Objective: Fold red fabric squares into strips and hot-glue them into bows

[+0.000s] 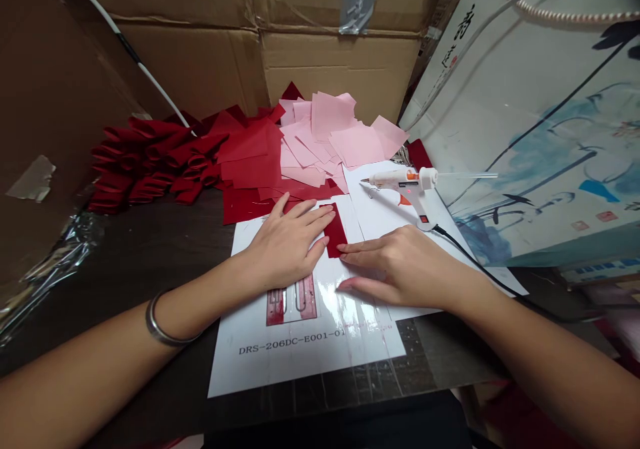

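A small dark red rectangular piece of fabric (pixel 336 231) lies on a white printed sheet (pixel 360 339) in front of me. My left hand (pixel 287 242) rests flat over the sheet, fingers stretched out, with its fingertips and thumb at the fabric's left edge. From the other side, my right hand (pixel 387 262) touches the fabric's lower right edge with extended fingers; its thumb is apart from them. Partly under my left hand is a printed picture with clip-like shapes (pixel 293 299). Behind and to the right lies a white glue gun (pixel 407 181) with a clear glue stick.
Red fabric squares (pixel 253 159) and pink squares (pixel 333 135) are piled behind my hands. Folded red loops (pixel 145 162) are heaped at the back left. Cardboard boxes (pixel 335 69) wall off the back, and a painted white panel (pixel 545 122) stands right. A black cord (pixel 480 262) trails from the glue gun.
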Action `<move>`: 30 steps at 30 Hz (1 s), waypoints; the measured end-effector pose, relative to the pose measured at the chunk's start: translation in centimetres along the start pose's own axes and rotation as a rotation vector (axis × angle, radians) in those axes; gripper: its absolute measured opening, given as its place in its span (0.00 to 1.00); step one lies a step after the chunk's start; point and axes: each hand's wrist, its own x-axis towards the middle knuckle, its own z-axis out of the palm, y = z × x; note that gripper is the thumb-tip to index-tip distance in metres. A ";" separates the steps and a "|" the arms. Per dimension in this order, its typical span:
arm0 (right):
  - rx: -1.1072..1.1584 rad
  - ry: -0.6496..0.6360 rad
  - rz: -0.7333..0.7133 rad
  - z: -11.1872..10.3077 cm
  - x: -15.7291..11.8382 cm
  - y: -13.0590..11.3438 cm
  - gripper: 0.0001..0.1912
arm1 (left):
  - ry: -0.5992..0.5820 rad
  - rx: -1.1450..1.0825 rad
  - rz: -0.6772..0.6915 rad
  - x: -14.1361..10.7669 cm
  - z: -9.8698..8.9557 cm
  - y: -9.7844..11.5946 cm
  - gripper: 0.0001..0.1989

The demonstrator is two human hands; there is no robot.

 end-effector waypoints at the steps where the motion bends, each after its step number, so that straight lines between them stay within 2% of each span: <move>1: 0.043 0.021 0.028 0.1 0.2 0.0 0.13 | 0.005 0.000 0.001 0.0 0.1 0.0 0.22; 4: 0.121 0.193 0.227 0.7 0.9 0.5 0.10 | 0.036 -0.001 0.023 -0.1 0.3 -0.2 0.22; 6: 0.132 0.233 0.348 1.2 1.3 0.8 0.10 | 0.077 0.006 0.049 -0.1 0.4 -0.2 0.21; 9: 0.159 0.154 0.450 1.7 1.6 1.0 0.11 | 0.163 0.010 0.058 -0.1 0.3 -0.2 0.21; 13: 0.124 0.116 0.516 1.7 1.8 0.5 0.14 | 0.261 0.036 -0.122 0.0 0.2 0.1 0.18; 16: 0.153 0.074 0.530 1.7 1.8 0.2 0.14 | 0.258 0.074 -0.202 0.0 0.1 0.3 0.18; 20: 0.255 0.054 0.516 1.8 1.7 0.0 0.12 | 0.226 0.034 -0.180 -0.1 0.1 0.5 0.18; 23: 0.366 0.070 0.475 2.1 1.6 0.0 0.11 | 0.254 -0.189 -0.227 -0.1 0.1 0.7 0.15; 26: 0.429 0.118 0.435 2.2 1.5 -0.1 0.11 | 0.371 -0.627 -0.300 -0.1 0.2 1.1 0.13; 28: 0.432 0.157 0.386 2.1 1.5 -0.2 0.13 | 0.448 -0.889 -0.298 -0.1 0.2 1.6 0.11; 30: 0.417 0.176 0.314 2.0 1.4 -0.4 0.14 | 0.492 -1.044 -0.266 -0.3 0.3 2.0 0.09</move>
